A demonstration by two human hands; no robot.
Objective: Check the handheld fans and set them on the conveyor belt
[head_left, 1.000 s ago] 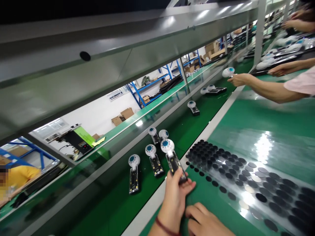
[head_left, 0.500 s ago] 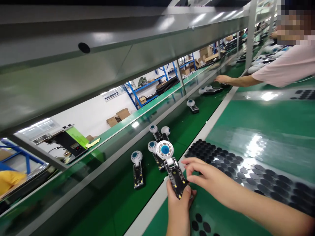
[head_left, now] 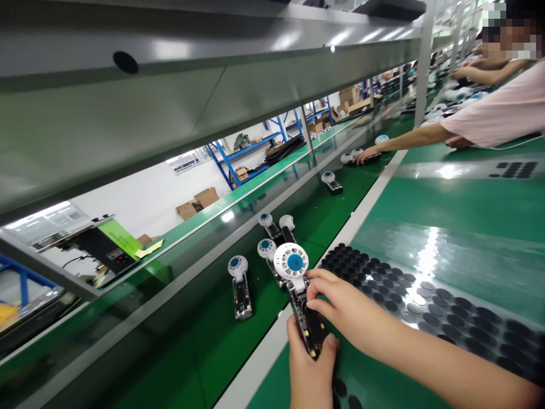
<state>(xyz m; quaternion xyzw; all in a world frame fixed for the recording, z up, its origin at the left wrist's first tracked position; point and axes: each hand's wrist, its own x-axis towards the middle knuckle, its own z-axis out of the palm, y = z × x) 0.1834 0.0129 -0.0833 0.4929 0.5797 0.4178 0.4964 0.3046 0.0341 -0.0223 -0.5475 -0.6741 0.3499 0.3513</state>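
My left hand [head_left: 307, 363] grips the lower end of a small handheld fan unit [head_left: 298, 289]: a white round head with a blue centre on an open black handle showing a circuit board. My right hand [head_left: 336, 304] is closed in a pinch on the handle's upper part, just below the head. Whether a small part sits under the fingertips is hidden. Beside them lies a clear sheet of round black pads [head_left: 409, 295] on the green worktop.
Several more fan units [head_left: 239, 281] lie on the dark green conveyor belt [head_left: 204, 346] to the left. A grey metal shelf [head_left: 170, 96] runs overhead. Further along, a co-worker's arm [head_left: 409, 139] in a pink sleeve reaches onto the belt.
My right hand came forward from the worktop to the pad sheet and then onto the fan's handle. The fan has been lifted and tilted toward me. The co-worker's hand went down to the belt.
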